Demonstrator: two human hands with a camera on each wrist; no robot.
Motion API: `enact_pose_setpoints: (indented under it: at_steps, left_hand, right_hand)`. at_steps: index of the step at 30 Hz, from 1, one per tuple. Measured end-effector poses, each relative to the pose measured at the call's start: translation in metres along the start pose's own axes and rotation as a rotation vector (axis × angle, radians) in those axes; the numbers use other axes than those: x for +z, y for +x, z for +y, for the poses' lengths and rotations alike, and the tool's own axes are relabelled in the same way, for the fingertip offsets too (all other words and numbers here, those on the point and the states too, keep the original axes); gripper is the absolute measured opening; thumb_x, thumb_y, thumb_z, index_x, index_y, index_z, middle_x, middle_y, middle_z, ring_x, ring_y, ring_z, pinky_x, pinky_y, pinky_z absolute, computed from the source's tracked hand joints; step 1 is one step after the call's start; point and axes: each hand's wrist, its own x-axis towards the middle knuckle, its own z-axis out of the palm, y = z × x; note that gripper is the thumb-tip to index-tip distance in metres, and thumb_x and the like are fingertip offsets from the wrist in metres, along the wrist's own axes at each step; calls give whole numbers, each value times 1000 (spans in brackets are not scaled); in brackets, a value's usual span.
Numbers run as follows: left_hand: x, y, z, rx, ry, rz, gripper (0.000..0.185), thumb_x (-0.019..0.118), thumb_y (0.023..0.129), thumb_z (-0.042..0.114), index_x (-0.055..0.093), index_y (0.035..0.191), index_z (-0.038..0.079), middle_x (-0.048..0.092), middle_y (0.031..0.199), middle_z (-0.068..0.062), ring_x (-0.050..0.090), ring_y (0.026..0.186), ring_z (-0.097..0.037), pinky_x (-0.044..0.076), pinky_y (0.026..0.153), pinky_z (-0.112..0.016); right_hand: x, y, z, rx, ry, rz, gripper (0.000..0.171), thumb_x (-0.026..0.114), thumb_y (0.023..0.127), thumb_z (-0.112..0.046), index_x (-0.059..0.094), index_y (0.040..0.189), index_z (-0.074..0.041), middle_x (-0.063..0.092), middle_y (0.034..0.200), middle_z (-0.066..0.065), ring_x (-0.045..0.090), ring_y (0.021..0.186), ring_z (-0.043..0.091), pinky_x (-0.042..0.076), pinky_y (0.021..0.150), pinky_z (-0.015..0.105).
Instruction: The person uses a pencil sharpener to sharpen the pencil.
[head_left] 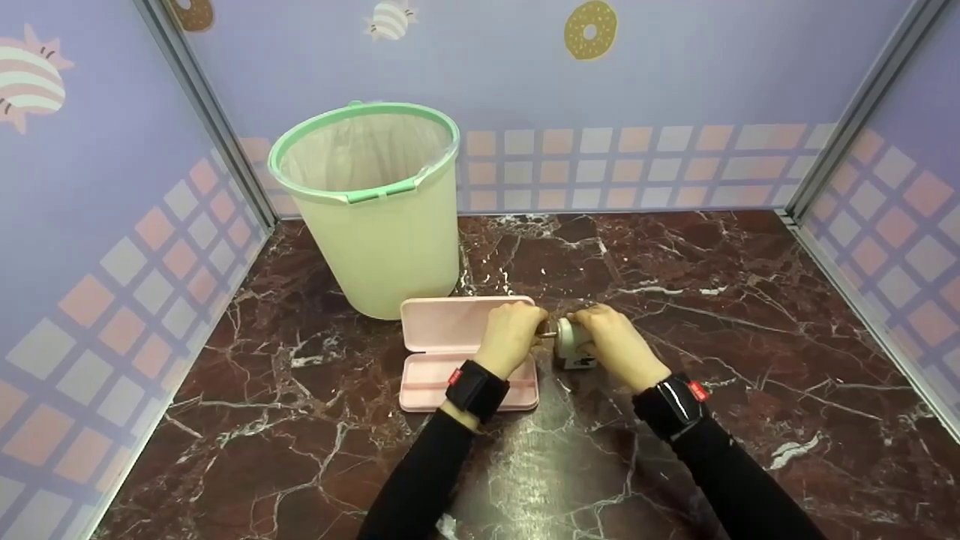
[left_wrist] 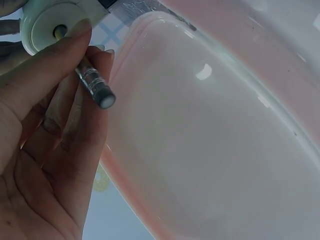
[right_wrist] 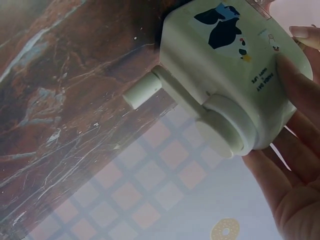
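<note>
My left hand pinches a pencil between thumb and fingers, its dark eraser end pointing out of the grip. The pencil's other end sits in the round hole of a white crank pencil sharpener, so the tip is hidden. With its fingers and thumb, my right hand grips the sharpener's body near the table. A penguin-like picture marks the side of the sharpener, and its crank handle sticks out at the end away from the pencil. Beneath the left hand and wrist lies an opened pink pencil case.
Behind the case to the left stands a pale green bin with a green rim and a clear liner. The dark red marble tabletop is bounded by patterned panels at the back and both sides.
</note>
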Motion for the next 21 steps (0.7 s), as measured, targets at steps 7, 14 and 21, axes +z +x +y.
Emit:
enact_pose_setpoints:
  at_steps: [7,14,21]
  left_hand:
    - [-1,1,-2,4,-6,-22,15,85,71,19,73,80,17,74,82,2,71,77,-21,57,65,-35]
    - [0,0,-4,8,-18,0,14,84,70,15,73,77,17,74,81,2,71,76,-21,57,65,-35]
    - [-1,0,-6,1,-40,-1,12,83,70,13,73,76,17,74,79,3,71,75,-21,56,63,-36]
  right_hand:
    - [0,0,0,6,11,-1,40,81,64,8,68,102,4,72,99,19,66,97,36,54,90,47]
    - [0,0,0,2,18,9,41,81,63,8,67,101,4,72,98,19,66,96,36,54,90,47]
    - [1,-1,-1,-20,42,38,41,80,61,10,66,100,4,72,97,19,66,95,37,54,89,48]
